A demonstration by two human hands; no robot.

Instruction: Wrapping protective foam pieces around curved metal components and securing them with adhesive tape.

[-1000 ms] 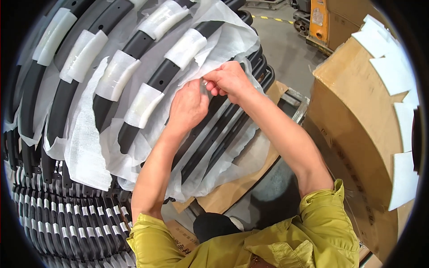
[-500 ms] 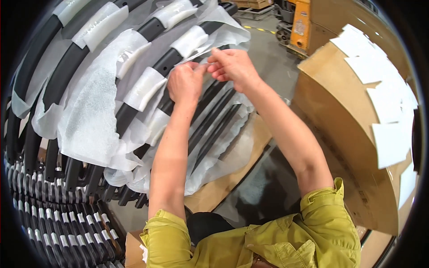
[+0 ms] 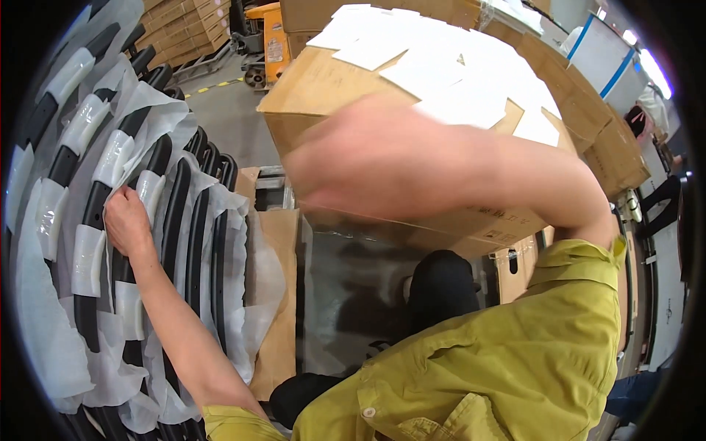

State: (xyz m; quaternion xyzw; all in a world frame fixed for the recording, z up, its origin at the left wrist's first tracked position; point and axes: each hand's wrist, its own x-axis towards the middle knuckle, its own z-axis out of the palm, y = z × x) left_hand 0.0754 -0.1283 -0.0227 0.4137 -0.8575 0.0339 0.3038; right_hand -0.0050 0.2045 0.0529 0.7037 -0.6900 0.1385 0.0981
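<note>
My left hand [image 3: 128, 220] is at the left, among black curved bars [image 3: 173, 213] that stand in a row. Its fingers are curled in beside a bar with white foam wraps [image 3: 88, 261] on it; what they pinch is hidden. Thin translucent packing sheets [image 3: 48, 323] hang between the bars. My right hand [image 3: 342, 158] is smeared by motion in front of a large cardboard box [image 3: 294, 88], and its fingers cannot be made out. White sheets [image 3: 441, 62] lie overlapping on top of the box, behind my right forearm.
A brown cardboard sheet [image 3: 276, 250] lies beside the bars, by the grey floor [image 3: 331, 294]. Farther back are an orange pallet jack [image 3: 276, 44] and stacked cartons [image 3: 180, 29]. More cardboard boxes [image 3: 614, 151] stand at the right.
The view has swung right toward the box. My hands, close together over the bars before, are now apart: the left stays at the bars, the right has moved across to the box.
</note>
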